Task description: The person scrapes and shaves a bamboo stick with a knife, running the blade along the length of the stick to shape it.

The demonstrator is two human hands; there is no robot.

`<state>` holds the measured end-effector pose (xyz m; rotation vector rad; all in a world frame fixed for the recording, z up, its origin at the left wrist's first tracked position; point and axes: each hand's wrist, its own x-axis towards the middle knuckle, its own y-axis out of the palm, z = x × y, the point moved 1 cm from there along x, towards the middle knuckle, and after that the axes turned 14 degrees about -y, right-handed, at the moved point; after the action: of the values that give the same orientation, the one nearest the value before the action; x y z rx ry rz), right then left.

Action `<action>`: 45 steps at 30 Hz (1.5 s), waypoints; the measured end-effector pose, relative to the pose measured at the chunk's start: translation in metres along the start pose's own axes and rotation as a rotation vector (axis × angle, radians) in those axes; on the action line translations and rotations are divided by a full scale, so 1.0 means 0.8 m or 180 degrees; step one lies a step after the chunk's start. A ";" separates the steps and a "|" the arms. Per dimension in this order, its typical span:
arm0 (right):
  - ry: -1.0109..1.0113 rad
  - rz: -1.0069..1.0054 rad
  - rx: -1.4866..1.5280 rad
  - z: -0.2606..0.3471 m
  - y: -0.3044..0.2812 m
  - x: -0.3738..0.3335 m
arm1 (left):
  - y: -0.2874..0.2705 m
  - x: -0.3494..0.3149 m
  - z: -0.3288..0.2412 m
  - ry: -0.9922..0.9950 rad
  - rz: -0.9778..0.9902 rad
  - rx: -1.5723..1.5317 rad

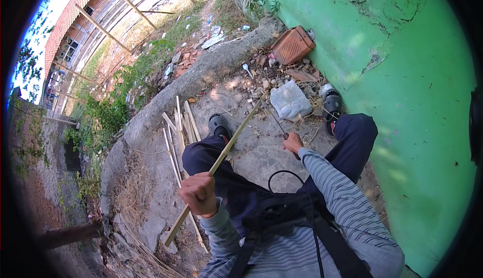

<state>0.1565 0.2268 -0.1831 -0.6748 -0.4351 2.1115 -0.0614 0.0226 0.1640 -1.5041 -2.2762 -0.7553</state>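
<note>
My left hand (198, 193) is closed in a fist around a long, pale bamboo strip (234, 138). The strip slants from beside my left hip up and to the right, passing over my left leg. In my right hand (292, 143), near my right knee, is the dark handle of a knife (277, 121). Its thin blade points forward and to the left, close to the strip's far end but seemingly apart from it. More split bamboo strips (182, 127) lie on the ground beside my left leg, some running back under the held strip.
A green wall (427, 127) rises close on my right. Ahead lie a whitish, crumpled-looking block (290, 100), an orange clay piece (293, 45), a white plastic spoon (247, 70) and rubble. A low concrete ledge (168, 89) curves along the left. A black cable (285, 171) loops over my lap.
</note>
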 end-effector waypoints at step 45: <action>-0.1719 0.0409 0.0265 0.219 -0.062 -0.042 | 0.023 -0.013 0.019 -0.0174 -0.0623 -0.0354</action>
<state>0.0979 0.2165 -0.0073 -0.0732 -0.6024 2.4118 -0.0399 0.0294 0.1506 -1.3772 -2.4863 -0.9190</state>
